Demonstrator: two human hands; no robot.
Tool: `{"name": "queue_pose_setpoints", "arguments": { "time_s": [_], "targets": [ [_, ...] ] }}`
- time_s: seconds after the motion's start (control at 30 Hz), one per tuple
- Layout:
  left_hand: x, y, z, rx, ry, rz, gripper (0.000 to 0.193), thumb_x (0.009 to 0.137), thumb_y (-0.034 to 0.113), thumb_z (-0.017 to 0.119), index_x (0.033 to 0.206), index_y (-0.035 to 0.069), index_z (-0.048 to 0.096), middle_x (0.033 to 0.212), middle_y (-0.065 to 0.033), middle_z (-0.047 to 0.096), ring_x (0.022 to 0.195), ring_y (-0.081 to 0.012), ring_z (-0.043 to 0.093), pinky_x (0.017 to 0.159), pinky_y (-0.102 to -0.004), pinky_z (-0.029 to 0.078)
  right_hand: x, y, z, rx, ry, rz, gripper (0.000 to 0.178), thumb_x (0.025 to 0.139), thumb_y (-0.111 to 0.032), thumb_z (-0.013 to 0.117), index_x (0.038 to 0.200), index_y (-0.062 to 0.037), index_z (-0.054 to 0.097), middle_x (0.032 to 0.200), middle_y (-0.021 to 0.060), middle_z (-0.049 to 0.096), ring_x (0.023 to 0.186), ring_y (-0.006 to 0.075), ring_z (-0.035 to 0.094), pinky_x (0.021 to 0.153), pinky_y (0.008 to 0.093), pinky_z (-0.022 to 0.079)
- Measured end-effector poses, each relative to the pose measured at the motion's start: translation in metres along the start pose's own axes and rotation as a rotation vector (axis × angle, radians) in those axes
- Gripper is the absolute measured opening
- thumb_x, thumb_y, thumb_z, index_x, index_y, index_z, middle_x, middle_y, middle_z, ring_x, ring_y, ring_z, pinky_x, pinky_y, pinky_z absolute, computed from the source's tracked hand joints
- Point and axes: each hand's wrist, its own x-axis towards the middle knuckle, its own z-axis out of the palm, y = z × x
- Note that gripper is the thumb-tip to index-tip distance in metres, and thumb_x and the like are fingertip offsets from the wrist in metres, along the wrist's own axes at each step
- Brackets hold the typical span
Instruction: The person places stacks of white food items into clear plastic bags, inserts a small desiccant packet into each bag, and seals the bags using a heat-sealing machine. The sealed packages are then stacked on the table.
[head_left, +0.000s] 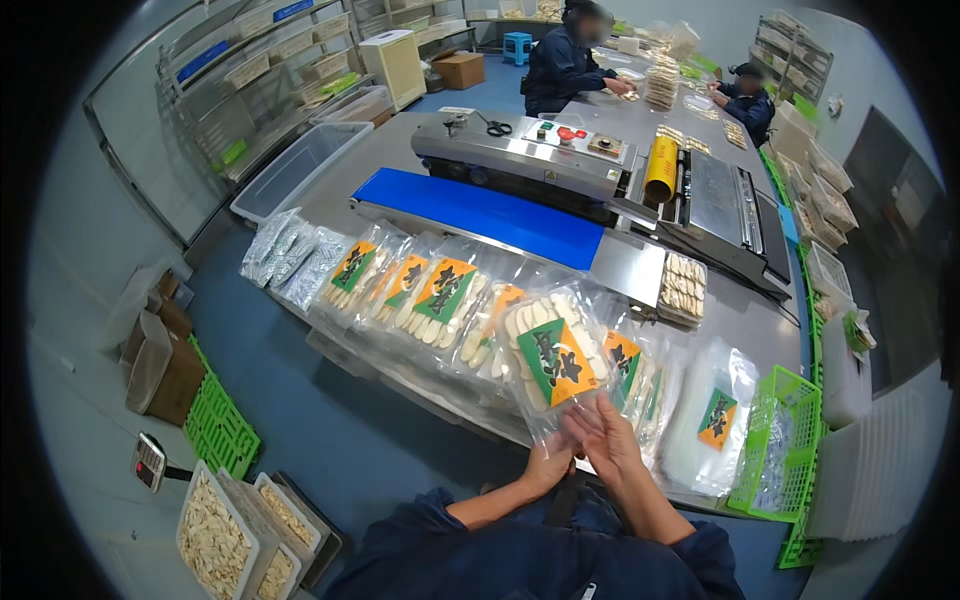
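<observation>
A clear plastic bag of pale sliced pieces [560, 352], with an orange and green label, is tilted up in front of me above the table's near edge. At its lower end my left hand [546, 470] grips the loose plastic, some fingers hidden behind it. My right hand [603, 437] holds the same end from the right, its fingertips on the plastic below the label. To the left, a row of similar filled bags [440, 300] lies along the near edge. More filled bags [625, 365] sit just right of the held one, beside a stack of flat bags [690, 440] with one label showing.
A sealing machine [525, 155] with a blue belt [480, 215] stands beyond the bags. Silvery packets [290, 255] lie at left; a green basket [780, 435] is at right. Tubs of slices [215, 535] stand lower left. Two co-workers [565, 60] sit at the far table.
</observation>
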Motion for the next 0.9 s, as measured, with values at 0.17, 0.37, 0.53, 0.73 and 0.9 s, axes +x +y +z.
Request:
{"name": "queue_pose_setpoints", "arguments": {
  "time_s": [0.17,0.37,0.53,0.73,0.9],
  "targets": [
    [-0.001,-0.005,-0.011,0.399,-0.266,-0.075,0.015,0.080,0.016,0.058,0.087,0.003,0.060,0.073,-0.0034,0.060,0.058,-0.0120,0.056,0.051,-0.0236,0.043,0.000,-0.021,-0.025,-0.423,0.033,-0.256,0.031,0.084,-0.004,0.049,0.110,0.0120,0.048,0.100,0.0189,0.057,0.090,0.0296,0.059,0.081,0.0357,0.050],
    [-0.001,0.104,-0.079,0.195,0.225,0.356,0.064,0.073,0.024,0.064,0.124,-0.001,0.035,0.118,-0.0159,0.046,0.109,-0.0252,0.046,0.088,-0.0337,0.039,-0.059,-0.121,-0.057,-0.725,-0.304,-0.121,0.026,0.084,-0.003,0.049,0.107,0.0096,0.053,0.096,0.0190,0.060,0.091,0.0266,0.060,0.072,0.0327,0.053],
    [0.013,0.088,-0.074,-0.329,-0.323,-0.142,0.076,0.060,0.024,0.071,0.121,-0.006,0.039,0.115,-0.0192,0.050,0.107,-0.0309,0.049,0.092,-0.0413,0.038,-0.090,-0.134,-0.038,-0.905,-0.653,-0.007,0.024,0.085,-0.006,0.051,0.105,0.0052,0.057,0.090,0.0148,0.063,0.079,0.0184,0.062,0.067,0.0281,0.052],
    [0.023,0.052,-0.066,-0.482,-0.296,-0.362,0.067,0.064,0.017,0.065,0.121,-0.005,0.039,0.116,-0.0179,0.050,0.105,-0.0314,0.050,0.091,-0.0425,0.038,-0.094,-0.242,-0.232,-0.811,0.644,-0.720,0.025,0.074,-0.018,0.060,0.088,0.0026,0.061,0.077,0.0123,0.063,0.069,0.0195,0.061,0.064,0.0294,0.048],
    [0.035,0.004,-0.082,-0.221,-0.315,-0.463,0.063,0.070,0.018,0.063,0.124,-0.003,0.037,0.122,-0.0180,0.046,0.110,-0.0312,0.047,0.094,-0.0426,0.036,-0.074,-0.201,-0.377,-1.853,1.153,-0.340,0.032,0.066,-0.019,0.063,0.089,0.0044,0.058,0.083,0.0202,0.061,0.082,0.0370,0.058,0.073,0.0394,0.047]
  ]
}}
